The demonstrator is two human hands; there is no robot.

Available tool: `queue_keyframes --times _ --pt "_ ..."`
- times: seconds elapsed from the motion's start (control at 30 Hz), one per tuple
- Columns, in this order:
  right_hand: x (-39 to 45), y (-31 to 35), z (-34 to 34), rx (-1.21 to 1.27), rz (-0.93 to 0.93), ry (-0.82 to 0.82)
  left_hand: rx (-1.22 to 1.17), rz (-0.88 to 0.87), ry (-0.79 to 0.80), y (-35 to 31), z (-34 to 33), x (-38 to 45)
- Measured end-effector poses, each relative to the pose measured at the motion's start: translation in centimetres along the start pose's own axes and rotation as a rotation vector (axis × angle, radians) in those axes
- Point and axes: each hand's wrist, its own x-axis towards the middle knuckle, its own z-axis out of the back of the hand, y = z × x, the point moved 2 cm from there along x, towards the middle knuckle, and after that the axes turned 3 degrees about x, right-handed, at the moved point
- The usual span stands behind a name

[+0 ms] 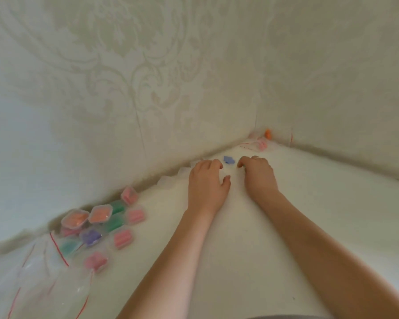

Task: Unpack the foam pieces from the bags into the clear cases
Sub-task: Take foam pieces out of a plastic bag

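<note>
Blur hides what the curled fingers grasp: the left hand (206,180) and right hand (258,172) both rest knuckles-up on the white desk (251,238), and whether either holds anything cannot be told. One purple foam piece (228,160) lies between their fingertips. Well left of the left hand sit about ten filled clear cases (101,223); nearer the camera lie empty bags (44,272), partly cut off.

Both hands (230,173) flank a purple foam piece (228,160).
</note>
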Motion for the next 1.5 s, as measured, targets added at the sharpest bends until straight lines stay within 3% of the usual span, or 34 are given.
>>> queue_keyframes --times 0.1,0.2,0.47,0.63,0.9,1.03,1.17,1.33,1.5 --pt "0.1 -0.1 0.6 0.148 -0.003 -0.151 -0.116 -0.064 -0.047 -0.7 0.0 -0.2" --pt "-0.1 0.2 2.2 0.55 -0.081 -0.311 -0.233 -0.112 -0.014 -1.6 -0.3 -0.4" --pt "-1.0 1.8 2.5 1.187 -0.248 -0.129 -0.584 0.104 0.093 -1.9 -1.0 0.1" --pt "-1.3 2.5 1.8 1.345 -0.233 -0.048 -0.678 0.21 0.021 -1.3 -0.9 0.3" --pt "-1.3 3.0 1.4 1.28 -0.134 0.02 -0.625 0.262 -0.083 -0.3 -1.1 0.7" --pt "-1.6 2.6 1.2 1.035 -0.036 -0.061 -0.719 0.322 -0.107 -0.1 -0.8 0.6" --pt "-2.2 2.1 2.2 0.763 0.189 0.001 -0.841 0.38 -0.102 -0.3 -0.6 0.6" --pt "-3.3 0.7 1.9 0.79 0.151 -0.081 -0.921 0.352 -0.031 -1.5 -0.9 0.4" --pt "-2.7 0.6 1.7 0.83 0.143 -0.081 -0.87 0.344 -0.078 -1.0 -0.9 0.4"
